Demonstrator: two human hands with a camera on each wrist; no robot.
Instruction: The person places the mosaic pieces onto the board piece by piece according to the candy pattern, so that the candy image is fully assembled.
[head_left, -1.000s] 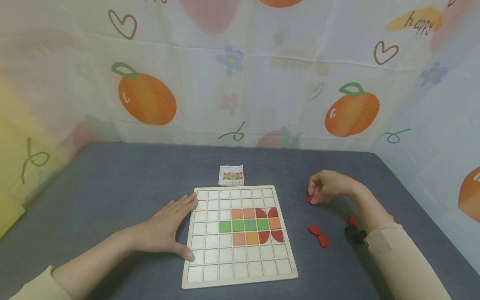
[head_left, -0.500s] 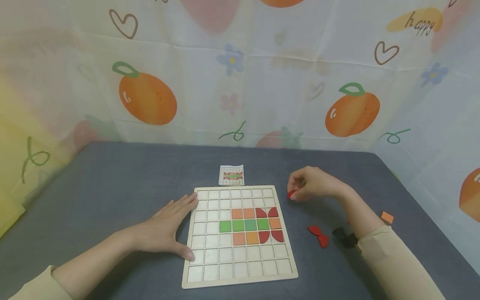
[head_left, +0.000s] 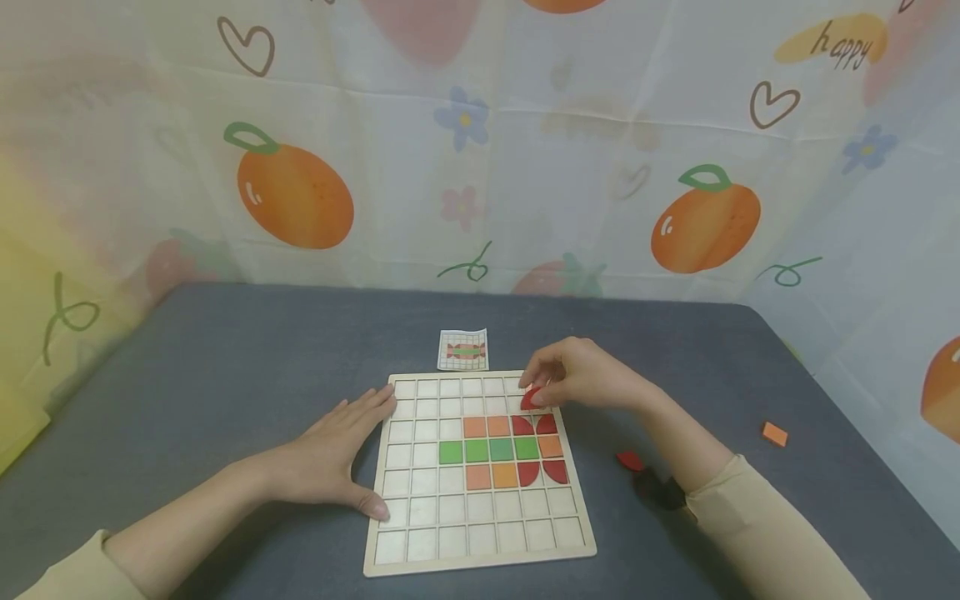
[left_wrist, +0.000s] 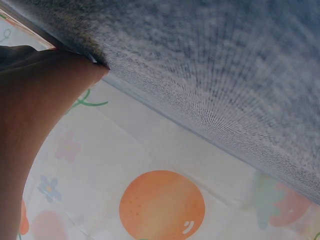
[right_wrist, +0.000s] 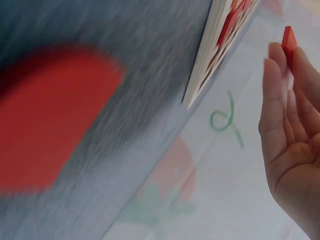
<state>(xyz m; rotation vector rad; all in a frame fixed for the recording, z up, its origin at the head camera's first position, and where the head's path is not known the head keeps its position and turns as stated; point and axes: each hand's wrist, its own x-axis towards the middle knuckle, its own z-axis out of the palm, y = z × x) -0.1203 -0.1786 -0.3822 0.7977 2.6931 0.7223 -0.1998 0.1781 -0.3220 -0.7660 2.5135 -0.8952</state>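
A pale wooden grid board (head_left: 420, 533) lies on the dark table, several coloured tiles set in its cells. Green squares (head_left: 476, 451) form a row, with orange squares (head_left: 486, 427) above and below and red quarter-round tiles (head_left: 555, 472) at the right. My left hand (head_left: 322, 458) rests along the board's left edge, fingers and thumb spread. Over the board's upper right, my right hand (head_left: 588, 375) pinches a red quarter-round tile (head_left: 530, 398) between thumb and fingers. The right wrist view also shows that pinched tile (right_wrist: 288, 45) at the fingertips.
Behind the board lies a small printed pattern card (head_left: 462, 351). A loose red tile (head_left: 630, 461) lies right of the board, near the right forearm, whose wrist camera (head_left: 660, 489) hides what is beneath. An orange block (head_left: 775, 433) lies farther right. A printed curtain (head_left: 525, 167) hangs behind the table.
My right hand has carried the red tile leftward from the table to above the board. The orange block has come into view from behind the right arm. My left hand has stayed put.
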